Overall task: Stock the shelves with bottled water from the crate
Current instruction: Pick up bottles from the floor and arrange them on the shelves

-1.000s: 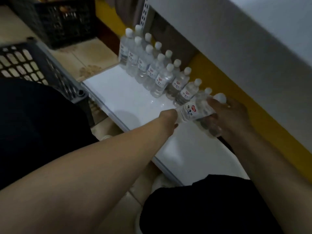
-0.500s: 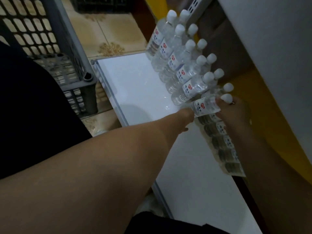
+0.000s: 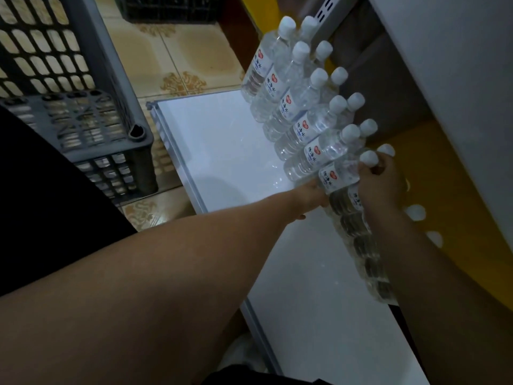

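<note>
Several clear water bottles (image 3: 302,107) with white caps and red-and-white labels stand in two rows along the back of the white bottom shelf (image 3: 222,151). One more water bottle (image 3: 337,176) sits at the near end of the front row. My right hand (image 3: 381,184) grips it at the neck, just under the cap. My left hand (image 3: 312,195) holds its lower end, with the fingers mostly hidden. Beyond my right forearm more bottles (image 3: 361,245) continue the row. The grey crate (image 3: 83,120) stands on the floor to the left; I cannot see what is in it.
A white upper shelf (image 3: 458,79) hangs low over the bottles at the right, with a yellow back panel (image 3: 410,151) under it. A black crate (image 3: 172,9) stands at the far end of the tiled floor (image 3: 180,56). My dark-clothed legs fill the lower left.
Both hands have carried the bottle from a tilted position above the shelf to the end of the front row. My view has swung left and down toward the grey crate.
</note>
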